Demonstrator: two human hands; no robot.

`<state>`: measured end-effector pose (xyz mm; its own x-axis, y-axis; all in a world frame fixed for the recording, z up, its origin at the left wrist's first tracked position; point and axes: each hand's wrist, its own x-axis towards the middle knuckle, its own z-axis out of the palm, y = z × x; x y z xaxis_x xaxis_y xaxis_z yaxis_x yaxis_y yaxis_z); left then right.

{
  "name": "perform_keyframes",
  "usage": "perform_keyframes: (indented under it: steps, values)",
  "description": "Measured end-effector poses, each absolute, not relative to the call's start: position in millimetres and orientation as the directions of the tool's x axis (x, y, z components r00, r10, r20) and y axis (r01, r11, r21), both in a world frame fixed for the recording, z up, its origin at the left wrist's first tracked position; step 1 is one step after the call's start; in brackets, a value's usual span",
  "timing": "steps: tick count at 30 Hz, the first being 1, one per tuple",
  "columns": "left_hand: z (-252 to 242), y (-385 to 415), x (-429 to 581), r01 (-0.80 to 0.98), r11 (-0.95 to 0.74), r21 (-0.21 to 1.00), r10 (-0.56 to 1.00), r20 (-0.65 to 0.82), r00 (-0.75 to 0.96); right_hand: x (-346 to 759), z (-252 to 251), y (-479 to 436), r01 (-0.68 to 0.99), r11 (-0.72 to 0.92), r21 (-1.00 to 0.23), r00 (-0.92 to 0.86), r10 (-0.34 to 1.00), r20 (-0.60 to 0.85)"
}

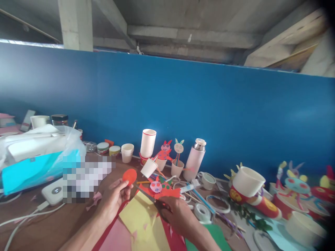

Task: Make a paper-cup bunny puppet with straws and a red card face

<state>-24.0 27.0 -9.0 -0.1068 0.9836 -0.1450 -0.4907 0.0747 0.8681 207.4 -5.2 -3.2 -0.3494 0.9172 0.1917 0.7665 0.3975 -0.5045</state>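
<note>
Between thumb and fingers, my left hand (120,191) pinches a round orange-red paper disc (129,176), held up above the table. My right hand (178,211) is wrapped round dark-handled scissors (147,195), whose blades point left toward the disc without touching it. Below both hands lie yellow paper sheets (142,216), with pink paper (117,237) and red paper under them. Just beyond the scissors rests a red paper figure (171,192) with a round pale face. Small pink scraps lie on the yellow sheet.
Paper cups (127,153), a cup stack (148,143) and a pink thermos (195,160) stand along the blue partition (167,97). Tape (202,212) and pipe cleaners lie right. A power bank (53,191) with cables and a plastic bag (73,139) are left. Cup crafts (295,188) stand far right.
</note>
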Motion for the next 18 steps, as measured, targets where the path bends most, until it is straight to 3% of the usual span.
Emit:
perform_keyframes:
  steps: [4, 7, 12, 18]
  values:
    - [-5, 21, -18, -0.415, 0.089, 0.906, 0.993, -0.112, -0.032, 204, -7, -7, 0.878, 0.401, -0.260, -0.386, 0.916, 0.109]
    - [0, 16, -14, -0.254, 0.121, 0.960, 0.984, -0.082, 0.159, 202, -15, -6, 0.904, 0.403, -0.140, -0.393, 0.914, 0.099]
    - [2, 2, -7, 0.030, 0.143, 0.989, 0.845, -0.138, 0.516, 210, -15, -2, 0.895, 0.432, -0.111, -0.424, 0.901, 0.089]
    - [-12, -7, 1, 0.286, 0.038, 0.958, 0.826, -0.191, 0.530, 215, -8, -3, 0.886, 0.453, -0.100, -0.439, 0.889, 0.131]
